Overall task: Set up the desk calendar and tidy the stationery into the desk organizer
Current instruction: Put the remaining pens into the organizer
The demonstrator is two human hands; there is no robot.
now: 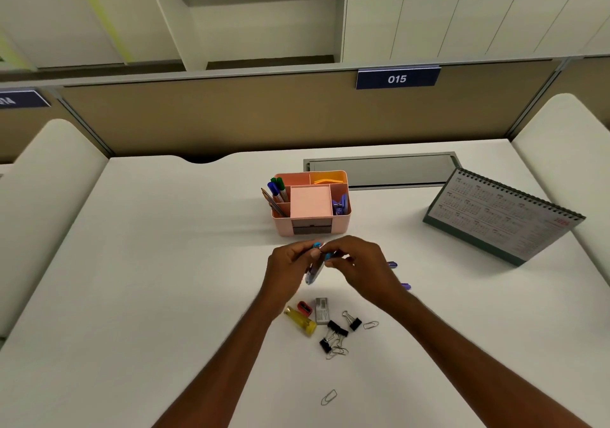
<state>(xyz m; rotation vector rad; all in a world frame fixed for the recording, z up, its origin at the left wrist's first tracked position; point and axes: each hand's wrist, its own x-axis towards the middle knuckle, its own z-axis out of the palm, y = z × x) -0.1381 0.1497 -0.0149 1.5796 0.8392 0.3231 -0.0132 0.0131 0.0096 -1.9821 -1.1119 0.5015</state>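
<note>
A pink desk organizer (343, 221) stands mid-desk with pens (276, 188) in its left slot and a purple item (340, 205) in its right slot. The desk calendar (501, 218) stands upright at the right. Just in front of the organizer, my left hand (290, 262) grips a small grey-and-blue item (313, 272), and my right hand (356, 262) pinches its blue top end. Below lie a yellow tube (302, 321), a red sharpener (304, 308), a grey staple box (321, 310), black binder clips (336, 330) and paper clips (370, 324).
Two purple pieces (392, 265) peek out beside my right wrist. A lone paper clip (329, 397) lies near the front edge. A grey cable tray lid (379, 170) sits behind the organizer, with a partition wall and shelves beyond.
</note>
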